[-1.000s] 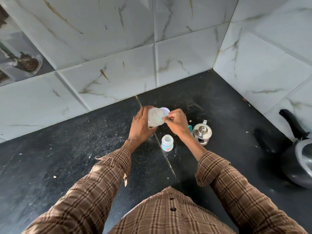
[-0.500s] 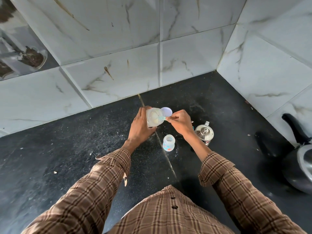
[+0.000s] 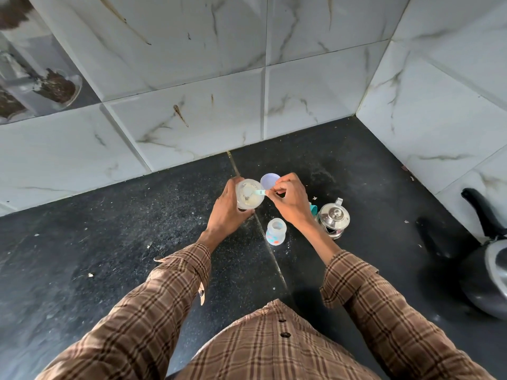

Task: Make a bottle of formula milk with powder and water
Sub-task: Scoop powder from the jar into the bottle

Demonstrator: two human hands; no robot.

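Note:
My left hand [image 3: 226, 212] grips a clear powder container [image 3: 249, 194] with pale formula powder inside, its mouth turned toward me. My right hand [image 3: 290, 200] pinches the handle of a small teal-handled scoop [image 3: 256, 191] whose bowl sits inside the container. The container's pale lid [image 3: 269, 180] lies on the counter just behind it. An open baby bottle [image 3: 276, 231] with coloured prints stands upright on the black counter, below my right hand. A small steel pot with a lid [image 3: 334, 219] stands to the bottle's right.
A black speckled counter [image 3: 109, 242] runs into a corner of white marble wall tiles [image 3: 192, 119]. A dark kettle with a black handle [image 3: 485, 270] sits at the right edge. A teal item [image 3: 313, 208] peeks out behind my right wrist.
My right hand has pushed the scoop into the container's mouth, where before it was only at the rim. The view has shifted slightly; the bottle and pot stay put.

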